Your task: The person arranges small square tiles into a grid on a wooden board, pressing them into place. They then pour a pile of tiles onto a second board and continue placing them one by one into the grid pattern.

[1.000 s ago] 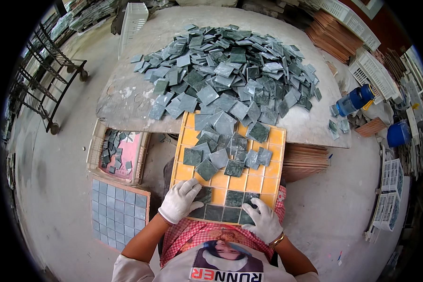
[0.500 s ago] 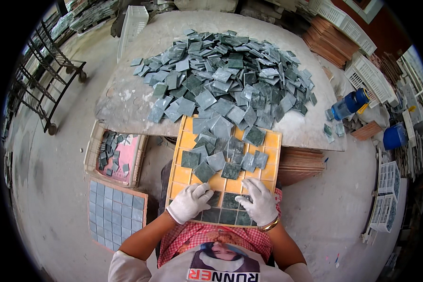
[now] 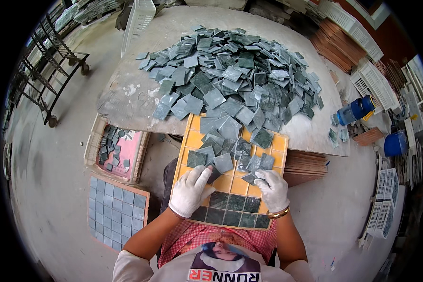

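Note:
An orange grid tray (image 3: 240, 186) leans from my lap onto the edge of a stone table (image 3: 127, 98). Its bottom two rows hold dark green square tiles (image 3: 235, 203); loose grey-green tiles (image 3: 230, 150) lie over its upper part. My left hand (image 3: 190, 190), in a white glove, rests on the tray's left side with its fingertips on a dark tile (image 3: 213, 175). My right hand (image 3: 271, 188), also gloved, pinches a small tile (image 3: 250, 177) near the tray's middle right. A big heap of tiles (image 3: 235, 70) covers the table beyond.
Left of me a shallow crate (image 3: 113, 152) holds a few tiles, and a filled board of pale tiles (image 3: 116, 212) lies on the floor. A wheeled metal rack (image 3: 47, 80) stands far left. Blue bottles (image 3: 357, 110), white crates (image 3: 376, 84) and stacked orange trays (image 3: 308, 167) sit to the right.
Both hands have moved up the tray from the bottom rows toward the loose tiles. The left now touches a dark tile and the right has taken hold of one.

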The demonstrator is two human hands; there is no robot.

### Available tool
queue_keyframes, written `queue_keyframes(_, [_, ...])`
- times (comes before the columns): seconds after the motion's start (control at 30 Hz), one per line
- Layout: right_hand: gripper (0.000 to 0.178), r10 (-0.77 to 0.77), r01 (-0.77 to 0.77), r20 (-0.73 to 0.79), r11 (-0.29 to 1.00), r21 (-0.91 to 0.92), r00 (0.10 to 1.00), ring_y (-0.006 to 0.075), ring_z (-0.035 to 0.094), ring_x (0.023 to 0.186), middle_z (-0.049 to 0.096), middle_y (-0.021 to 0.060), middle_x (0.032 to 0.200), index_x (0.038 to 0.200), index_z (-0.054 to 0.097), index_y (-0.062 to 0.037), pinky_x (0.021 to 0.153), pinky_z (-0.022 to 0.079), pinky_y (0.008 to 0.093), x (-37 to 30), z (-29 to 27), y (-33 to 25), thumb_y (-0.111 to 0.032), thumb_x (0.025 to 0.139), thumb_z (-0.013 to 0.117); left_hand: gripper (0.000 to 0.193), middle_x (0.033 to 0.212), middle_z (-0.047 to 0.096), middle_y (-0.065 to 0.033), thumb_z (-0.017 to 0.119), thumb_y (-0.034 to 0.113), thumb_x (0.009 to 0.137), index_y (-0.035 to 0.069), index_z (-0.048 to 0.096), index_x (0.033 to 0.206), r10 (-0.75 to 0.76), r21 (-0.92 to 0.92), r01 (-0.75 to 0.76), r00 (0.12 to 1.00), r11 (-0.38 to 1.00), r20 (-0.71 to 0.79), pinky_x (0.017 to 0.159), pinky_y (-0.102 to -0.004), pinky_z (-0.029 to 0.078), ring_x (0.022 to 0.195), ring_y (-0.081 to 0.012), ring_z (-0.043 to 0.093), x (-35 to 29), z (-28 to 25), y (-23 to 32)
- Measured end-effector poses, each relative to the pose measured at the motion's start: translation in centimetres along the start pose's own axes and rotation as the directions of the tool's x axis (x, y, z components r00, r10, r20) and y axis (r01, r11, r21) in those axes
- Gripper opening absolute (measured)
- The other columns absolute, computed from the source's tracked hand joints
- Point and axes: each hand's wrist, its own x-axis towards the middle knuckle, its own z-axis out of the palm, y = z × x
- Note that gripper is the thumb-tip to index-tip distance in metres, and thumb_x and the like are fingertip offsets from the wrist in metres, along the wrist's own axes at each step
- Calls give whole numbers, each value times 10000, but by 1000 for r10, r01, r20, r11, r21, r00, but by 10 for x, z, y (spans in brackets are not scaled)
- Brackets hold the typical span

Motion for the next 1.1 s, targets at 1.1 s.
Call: queue_keyframes(1.1, [445, 47, 22, 145, 897, -442, 988, 272, 565, 973, 566, 84, 1050, 1072, 628, -71, 819, 478, 389, -88, -21, 22, -279, 700, 757, 556, 1121, 511, -82, 748, 226, 663, 38, 571, 1155, 206, -30, -208, 919, 978, 335, 804, -371, 483, 920, -271, 553, -23, -31, -30])
